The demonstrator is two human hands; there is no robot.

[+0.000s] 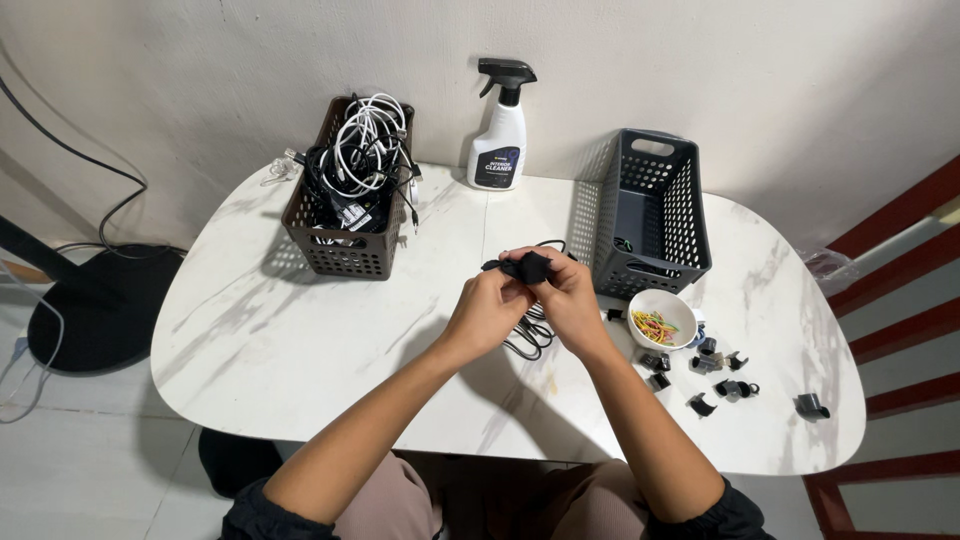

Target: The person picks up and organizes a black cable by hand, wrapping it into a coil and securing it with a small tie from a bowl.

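Note:
Above the middle of the white marble table, my left hand and my right hand are pressed together around a black cable bundle. The top of the bundle sticks out between my fingers. Loops of the same black cable hang below my hands onto the table. Both hands have their fingers closed on it.
A brown basket full of tangled black and white cables stands at the back left. An empty dark grey basket is at the back right, a white spray bottle between them. A white bowl of rubber bands and several black clips lie to the right.

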